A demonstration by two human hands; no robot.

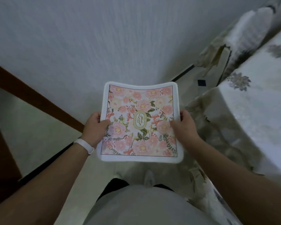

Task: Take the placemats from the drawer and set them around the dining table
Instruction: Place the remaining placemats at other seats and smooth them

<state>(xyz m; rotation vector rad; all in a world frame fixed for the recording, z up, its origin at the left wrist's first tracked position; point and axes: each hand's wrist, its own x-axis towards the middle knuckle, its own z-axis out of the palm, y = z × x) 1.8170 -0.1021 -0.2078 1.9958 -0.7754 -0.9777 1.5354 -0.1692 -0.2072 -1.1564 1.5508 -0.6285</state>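
- Placemat [141,120]: square, round-cornered, thick white border, pink floral print; sagging slightly, being held level in mid-air beside the dining table [266,111].
- Left hand [94,127], right hand [185,125]: each pinching a side edge, thumb on top.
- Step, as judged: carrying to a place; next calling for lowering it flat onto the flowered tablecloth [217,127].

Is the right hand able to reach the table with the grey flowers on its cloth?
Probably yes: the right hand holds the placemat beside the table, with nothing between them.
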